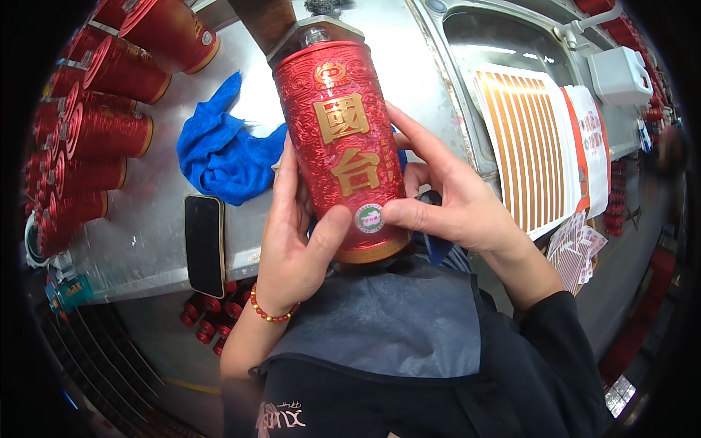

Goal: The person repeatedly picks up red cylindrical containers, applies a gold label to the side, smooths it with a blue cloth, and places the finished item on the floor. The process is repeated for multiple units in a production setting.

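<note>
A large red bottle (343,139) with embossed patterning, raised gold characters and a gold base band is held in front of me, its glass neck pointing away. My left hand (299,226) grips its left side. On the other side my right hand (445,197) grips it, fingers wrapped behind. Both thumbs rest beside a small round green-and-white sticker (369,218) near the base. Just beyond the neck is a metal fixture (272,25); whether the neck touches it I cannot tell. A crumpled blue cloth (226,153) lies left of the bottle, partly behind my left hand.
Several similar red bottles (109,128) stand along the left of the metal table (157,233). A phone (205,244) lies near its front edge. At right are sheets of gold strips (526,139), a sink basin (504,44) and a white jug (619,75). Red caps (212,321) sit below the table.
</note>
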Motion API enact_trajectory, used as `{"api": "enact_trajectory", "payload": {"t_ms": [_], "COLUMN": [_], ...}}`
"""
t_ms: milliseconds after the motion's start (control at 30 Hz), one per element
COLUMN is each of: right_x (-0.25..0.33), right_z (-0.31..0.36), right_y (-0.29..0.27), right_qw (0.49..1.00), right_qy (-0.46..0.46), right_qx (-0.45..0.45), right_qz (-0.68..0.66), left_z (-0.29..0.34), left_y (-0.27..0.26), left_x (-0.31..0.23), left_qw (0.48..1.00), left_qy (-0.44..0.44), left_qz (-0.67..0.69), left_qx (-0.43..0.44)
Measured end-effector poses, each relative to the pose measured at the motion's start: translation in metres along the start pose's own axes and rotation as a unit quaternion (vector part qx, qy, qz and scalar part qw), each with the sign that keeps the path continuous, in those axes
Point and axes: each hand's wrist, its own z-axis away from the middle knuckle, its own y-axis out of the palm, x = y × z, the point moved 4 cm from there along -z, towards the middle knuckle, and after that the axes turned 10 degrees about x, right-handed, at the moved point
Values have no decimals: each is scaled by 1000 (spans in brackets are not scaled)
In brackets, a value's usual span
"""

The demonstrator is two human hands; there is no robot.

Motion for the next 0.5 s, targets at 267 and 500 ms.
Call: {"api": "enact_trajectory", "payload": {"t_ms": [267, 500], "right_x": [-3, -8], "right_z": [0, 0], "right_y": [1, -20], "right_qw": [998, 996], "right_qy": [-19, 10], "right_qx": [-13, 36], "right_qz": [63, -85], "left_z": [-1, 3], "left_y": [1, -5], "left_x": [2, 4], "left_qw": [999, 997], "left_qy": [-33, -10], "left_qz": [-4, -75], "left_qx": [-13, -6]}}
